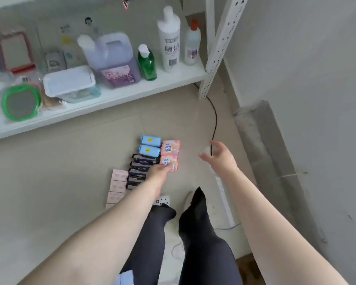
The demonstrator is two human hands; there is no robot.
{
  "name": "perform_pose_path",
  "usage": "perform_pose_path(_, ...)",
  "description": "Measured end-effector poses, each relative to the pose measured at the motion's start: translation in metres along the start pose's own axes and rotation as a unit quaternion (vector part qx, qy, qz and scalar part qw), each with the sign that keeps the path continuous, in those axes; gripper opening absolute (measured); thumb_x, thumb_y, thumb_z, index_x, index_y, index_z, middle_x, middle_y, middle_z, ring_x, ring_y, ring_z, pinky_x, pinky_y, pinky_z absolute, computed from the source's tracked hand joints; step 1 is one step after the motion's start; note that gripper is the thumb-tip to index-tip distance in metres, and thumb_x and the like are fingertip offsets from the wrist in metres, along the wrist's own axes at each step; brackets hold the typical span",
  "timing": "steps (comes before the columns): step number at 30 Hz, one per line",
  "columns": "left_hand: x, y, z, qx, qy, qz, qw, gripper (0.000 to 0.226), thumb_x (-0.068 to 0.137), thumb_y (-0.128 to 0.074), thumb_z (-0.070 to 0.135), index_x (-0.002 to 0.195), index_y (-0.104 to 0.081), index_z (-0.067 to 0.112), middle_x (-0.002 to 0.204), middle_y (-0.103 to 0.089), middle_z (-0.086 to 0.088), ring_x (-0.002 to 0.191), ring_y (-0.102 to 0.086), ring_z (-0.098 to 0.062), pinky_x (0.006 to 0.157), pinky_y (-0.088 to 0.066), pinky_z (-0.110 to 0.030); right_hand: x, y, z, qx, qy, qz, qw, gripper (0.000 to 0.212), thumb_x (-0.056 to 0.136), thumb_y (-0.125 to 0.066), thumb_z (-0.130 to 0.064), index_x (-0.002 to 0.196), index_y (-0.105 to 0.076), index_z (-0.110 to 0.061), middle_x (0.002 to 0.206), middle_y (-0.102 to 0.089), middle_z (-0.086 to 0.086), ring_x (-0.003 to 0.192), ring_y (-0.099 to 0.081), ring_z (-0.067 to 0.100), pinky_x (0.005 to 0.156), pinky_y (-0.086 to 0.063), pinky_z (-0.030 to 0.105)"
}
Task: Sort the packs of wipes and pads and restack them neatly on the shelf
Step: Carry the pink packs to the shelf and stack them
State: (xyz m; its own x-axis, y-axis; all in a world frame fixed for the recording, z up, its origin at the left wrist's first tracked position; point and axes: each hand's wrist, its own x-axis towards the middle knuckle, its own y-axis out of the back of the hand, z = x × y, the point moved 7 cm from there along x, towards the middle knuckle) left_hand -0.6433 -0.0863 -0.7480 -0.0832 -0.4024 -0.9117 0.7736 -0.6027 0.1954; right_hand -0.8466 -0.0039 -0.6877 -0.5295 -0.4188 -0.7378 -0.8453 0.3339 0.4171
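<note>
Packs lie in rows on the floor below the white shelf (103, 103). Two light blue packs (150, 143) sit at the far end, with several dark packs (141, 167) in line behind them and pale pink packs (117, 184) to their left. Two pink-orange packs lie to the right: the far one (170, 147) lies free, and my left hand (159, 171) reaches down onto the near one (171, 163), fingers on its near edge. My right hand (218, 154) hovers to the right of the packs, fingers loosely spread, holding nothing.
The shelf carries a purple jug (113, 58), a green bottle (147, 64), two white bottles (170, 40), a lidded box (70, 83) and a green-rimmed mirror (21, 102). A black cable (215, 120) runs across the floor by the shelf post (216, 50). My legs (193, 233) stand just behind the packs.
</note>
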Motion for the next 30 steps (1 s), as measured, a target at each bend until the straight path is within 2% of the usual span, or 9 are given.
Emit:
perform_pose_path(3,0.074,-0.030,-0.037,-0.101,0.074,0.025,0.992,0.026,0.086,-0.067,0.040,0.082,-0.057,0.017,0.082,-0.051,-0.004,0.078,-0.048,-0.020,0.075,-0.045,-0.029,0.078,-0.038,0.033,-0.003,-0.001,-0.019,1.000,0.071,0.086,-0.071,-0.034,0.147,-0.035,-0.025,0.142,-0.047,0.009,0.127,-0.049,0.023,0.090,-0.038,0.025)
perform_pose_path(7,0.178,-0.060,-0.101,-0.177,0.149,0.067,0.971,0.058,0.074,-0.070,0.060,0.105,-0.054,0.014,0.086,-0.050,-0.004,0.076,-0.052,-0.018,0.091,-0.053,-0.033,0.178,-0.096,0.081,-0.008,-0.019,-0.039,0.999,0.072,0.088,-0.068,-0.034,0.148,-0.031,-0.026,0.140,-0.047,0.004,0.123,-0.051,0.023,0.082,-0.037,0.025)
perform_pose_path(10,0.242,-0.073,-0.142,-0.223,0.187,0.088,0.953,0.049,0.077,-0.068,0.059,0.095,-0.048,0.018,0.090,-0.048,-0.006,0.085,-0.051,-0.021,0.093,-0.053,-0.036,0.248,-0.142,0.108,-0.002,-0.023,-0.045,0.999,0.072,0.088,-0.069,-0.033,0.148,-0.030,-0.025,0.140,-0.047,0.006,0.124,-0.051,0.024,0.083,-0.036,0.025)
perform_pose_path(14,0.304,-0.086,-0.169,-0.310,0.192,0.091,0.927,0.047,0.076,-0.069,0.057,0.093,-0.050,0.018,0.091,-0.049,-0.006,0.089,-0.054,-0.024,0.088,-0.054,-0.040,0.322,-0.205,0.126,0.008,-0.002,-0.069,0.998,0.077,0.084,-0.073,-0.032,0.148,-0.030,-0.025,0.119,-0.047,0.006,0.094,-0.055,0.018,0.072,-0.042,0.024)
perform_pose_path(16,0.327,-0.090,-0.175,-0.365,0.177,0.091,0.910,0.048,0.077,-0.071,0.054,0.106,-0.054,0.019,0.100,-0.056,-0.005,0.092,-0.058,-0.021,0.076,-0.054,-0.037,0.346,-0.229,0.128,0.013,0.008,-0.076,0.997,0.079,0.081,-0.075,-0.030,0.147,-0.030,-0.027,0.121,-0.046,0.002,0.099,-0.056,0.021,0.068,-0.044,0.027)
perform_pose_path(18,0.344,-0.093,-0.175,-0.388,0.151,0.090,0.904,0.037,0.081,-0.071,0.046,0.108,-0.059,0.023,0.106,-0.065,-0.003,0.091,-0.063,-0.018,0.071,-0.052,-0.033,0.364,-0.245,0.129,0.001,0.021,-0.071,0.997,0.081,0.077,-0.078,-0.032,0.145,-0.033,-0.030,0.131,-0.048,0.007,0.112,-0.057,0.026,0.075,-0.050,0.033)
perform_pose_path(21,0.359,-0.097,-0.175,-0.423,0.128,0.090,0.893,0.031,0.086,-0.070,0.028,0.115,-0.059,0.021,0.102,-0.070,-0.003,0.082,-0.069,-0.017,0.069,-0.057,-0.031,0.382,-0.258,0.129,-0.029,0.037,-0.069,0.997,0.067,0.075,-0.081,-0.024,0.134,-0.050,-0.022,0.124,-0.058,0.008,0.109,-0.061,0.026,0.091,-0.054,0.042)
perform_pose_path(24,0.359,-0.098,-0.170,-0.449,0.098,0.081,0.884,0.039,0.087,-0.069,0.016,0.123,-0.054,0.016,0.108,-0.069,-0.008,0.080,-0.070,-0.017,0.071,-0.059,-0.034,0.385,-0.252,0.128,-0.064,0.036,-0.053,0.996,0.046,0.073,-0.082,-0.019,0.114,-0.063,-0.016,0.108,-0.068,0.006,0.098,-0.066,0.026,0.086,-0.056,0.042)
perform_pose_path(30,0.289,-0.087,-0.141,-0.427,0.099,0.109,0.892,0.051,0.087,-0.066,0.003,0.130,-0.040,0.009,0.121,-0.060,-0.014,0.091,-0.064,-0.025,0.060,-0.056,-0.028,0.332,-0.193,0.112,-0.003,0.012,0.017,1.000,0.030,0.066,-0.084,-0.023,0.087,-0.061,-0.023,0.095,-0.071,0.006,0.088,-0.069,0.030,0.077,-0.058,0.048)
